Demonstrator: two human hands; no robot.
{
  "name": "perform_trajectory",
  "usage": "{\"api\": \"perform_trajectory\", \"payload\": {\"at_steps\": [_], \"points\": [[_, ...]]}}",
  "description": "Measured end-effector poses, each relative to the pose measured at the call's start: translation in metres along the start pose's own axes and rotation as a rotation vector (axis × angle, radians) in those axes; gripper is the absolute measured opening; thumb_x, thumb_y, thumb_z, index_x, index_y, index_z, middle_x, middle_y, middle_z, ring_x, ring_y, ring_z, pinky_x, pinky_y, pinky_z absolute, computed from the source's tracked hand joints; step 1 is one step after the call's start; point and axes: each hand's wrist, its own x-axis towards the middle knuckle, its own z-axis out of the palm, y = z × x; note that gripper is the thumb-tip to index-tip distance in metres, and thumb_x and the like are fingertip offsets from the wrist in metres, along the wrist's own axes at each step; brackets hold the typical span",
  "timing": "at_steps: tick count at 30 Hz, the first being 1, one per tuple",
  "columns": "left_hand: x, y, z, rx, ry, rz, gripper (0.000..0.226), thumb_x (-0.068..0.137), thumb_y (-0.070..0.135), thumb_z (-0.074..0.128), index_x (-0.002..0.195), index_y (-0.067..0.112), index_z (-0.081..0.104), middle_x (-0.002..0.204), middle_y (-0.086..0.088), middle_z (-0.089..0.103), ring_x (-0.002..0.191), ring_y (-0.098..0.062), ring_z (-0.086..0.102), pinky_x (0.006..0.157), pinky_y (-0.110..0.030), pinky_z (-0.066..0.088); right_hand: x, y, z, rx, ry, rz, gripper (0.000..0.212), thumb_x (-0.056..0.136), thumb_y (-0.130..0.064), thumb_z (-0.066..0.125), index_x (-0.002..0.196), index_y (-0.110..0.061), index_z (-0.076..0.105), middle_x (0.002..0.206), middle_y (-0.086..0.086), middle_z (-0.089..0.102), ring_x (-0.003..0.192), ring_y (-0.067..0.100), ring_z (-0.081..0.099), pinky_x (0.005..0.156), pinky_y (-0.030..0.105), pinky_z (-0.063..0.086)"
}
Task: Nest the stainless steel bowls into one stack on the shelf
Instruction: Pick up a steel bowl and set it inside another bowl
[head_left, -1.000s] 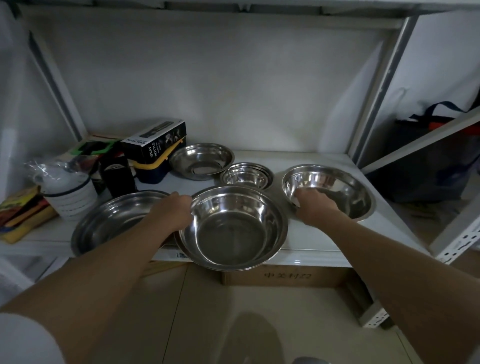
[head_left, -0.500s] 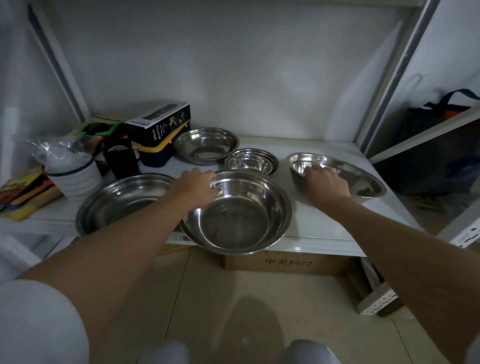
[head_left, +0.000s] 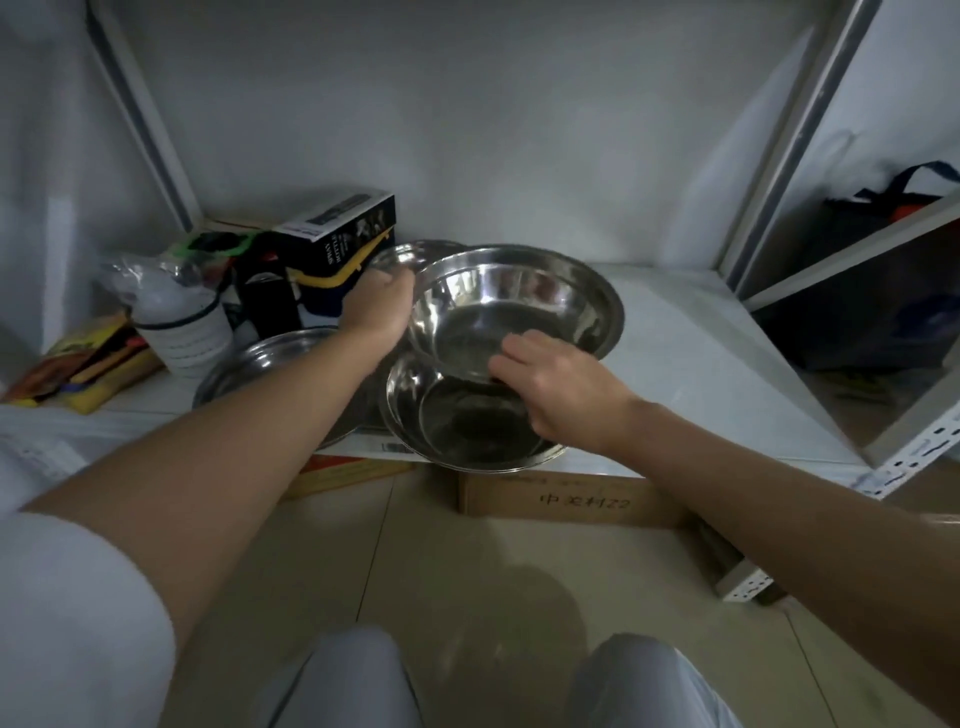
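Right hand (head_left: 563, 387) pinches the lifted bowl (head_left: 514, 306) by its near rim, tilted over the front bowl (head_left: 467, 421); left hand (head_left: 376, 306) grips a back bowl (head_left: 410, 252); nothing nested yet.

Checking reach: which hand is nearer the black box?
Left. The left hand sits just right of the black box; the right hand is farther right, on the raised bowl.

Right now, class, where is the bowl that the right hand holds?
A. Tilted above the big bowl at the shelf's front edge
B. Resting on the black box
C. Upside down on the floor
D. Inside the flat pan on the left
A: the right hand grips the rim of the tilted bowl, which hangs over the big bowl at the shelf's front edge.
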Motion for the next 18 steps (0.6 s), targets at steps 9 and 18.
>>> {"api": "perform_trajectory", "payload": {"at_steps": [9,18], "points": [[-0.002,-0.051,0.001,0.309,-0.197,-0.035,0.031,0.094,0.030,0.056,0.097,-0.001,0.065,0.089,-0.016,0.064,0.079,-0.030,0.060,0.059,-0.030,0.038,-0.010,-0.013,0.008,0.138,-0.161,-0.056,0.030,0.071,0.005,0.063,0.098,-0.009,0.063,0.086,0.006,0.061,0.072,0.022,0.059,0.051,0.034,0.055],[-0.012,-0.070,0.005,0.333,-0.265,-0.006,0.013,0.082,0.009,0.058,0.079,-0.002,0.065,0.074,-0.013,0.062,0.068,-0.028,0.059,0.057,-0.031,0.042,-0.020,-0.007,0.023,0.227,-0.507,0.152,0.043,0.085,-0.055,0.055,0.115,-0.025,0.057,0.111,-0.007,0.057,0.096,0.014,0.058,0.077,0.034,0.053]]}}
